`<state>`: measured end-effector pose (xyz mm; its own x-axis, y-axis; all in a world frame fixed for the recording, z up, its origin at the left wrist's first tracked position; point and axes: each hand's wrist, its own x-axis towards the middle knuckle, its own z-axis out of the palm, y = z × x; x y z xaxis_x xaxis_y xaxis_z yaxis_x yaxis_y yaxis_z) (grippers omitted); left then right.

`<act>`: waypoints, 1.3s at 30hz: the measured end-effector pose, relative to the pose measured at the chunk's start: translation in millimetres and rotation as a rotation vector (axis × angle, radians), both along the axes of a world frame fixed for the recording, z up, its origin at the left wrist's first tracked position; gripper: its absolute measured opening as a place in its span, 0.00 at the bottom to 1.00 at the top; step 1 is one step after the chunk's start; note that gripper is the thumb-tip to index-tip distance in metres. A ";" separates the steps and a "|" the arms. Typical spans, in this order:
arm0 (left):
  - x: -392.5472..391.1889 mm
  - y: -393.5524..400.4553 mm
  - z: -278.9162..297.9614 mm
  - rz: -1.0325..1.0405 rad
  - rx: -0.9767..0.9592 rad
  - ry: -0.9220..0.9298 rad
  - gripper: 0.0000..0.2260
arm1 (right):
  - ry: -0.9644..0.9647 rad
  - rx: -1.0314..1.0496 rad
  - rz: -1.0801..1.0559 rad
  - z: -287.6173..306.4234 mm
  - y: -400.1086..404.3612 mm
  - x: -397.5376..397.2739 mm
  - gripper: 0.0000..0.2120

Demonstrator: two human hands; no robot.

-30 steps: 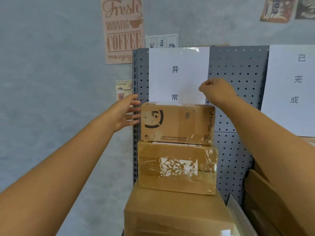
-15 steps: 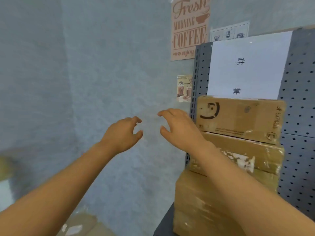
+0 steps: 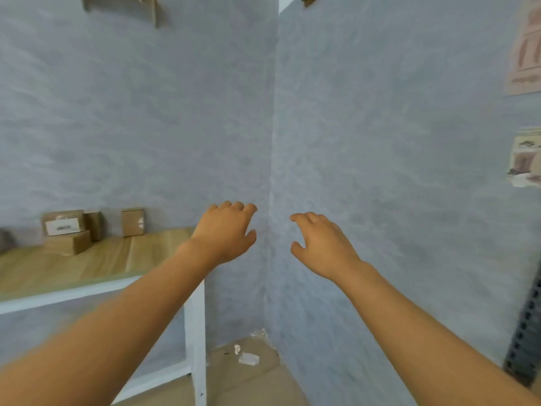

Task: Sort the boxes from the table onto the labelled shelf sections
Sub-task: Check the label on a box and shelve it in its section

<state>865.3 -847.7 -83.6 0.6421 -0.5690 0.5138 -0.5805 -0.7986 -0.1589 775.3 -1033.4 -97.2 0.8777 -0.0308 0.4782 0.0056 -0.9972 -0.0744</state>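
In the head view both arms reach forward toward a corner where two grey-blue walls meet. The left hand hangs in the air with its fingers loosely curled and holds nothing; it shows just past the right end of the table. The right hand is beside it, a little apart, palm down, its fingers spread and gently bent, likewise holding nothing. The table has a pale wood top and a white frame and leg, and it stands against the left wall. Along its back edge, near the wall, are the cardboard boxes: a labelled box with a white sticker on its front rests on a flat box, with a darker box just behind them, and a small box stands apart to their right. All are closed, so their contents cannot be told. At the frame's lower right edge a strip of dark perforated shelf upright shows, blurred.
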 end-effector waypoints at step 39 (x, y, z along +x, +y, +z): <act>435.0 419.6 -114.9 0.713 -0.016 0.245 0.21 | 0.232 0.044 0.718 -107.9 404.4 590.3 0.26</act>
<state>1300.3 -428.1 -198.6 0.9489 0.0333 0.3139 0.0604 -0.9952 -0.0768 1365.6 -629.0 -205.0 0.7675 0.5715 0.2903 0.6319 -0.7507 -0.1928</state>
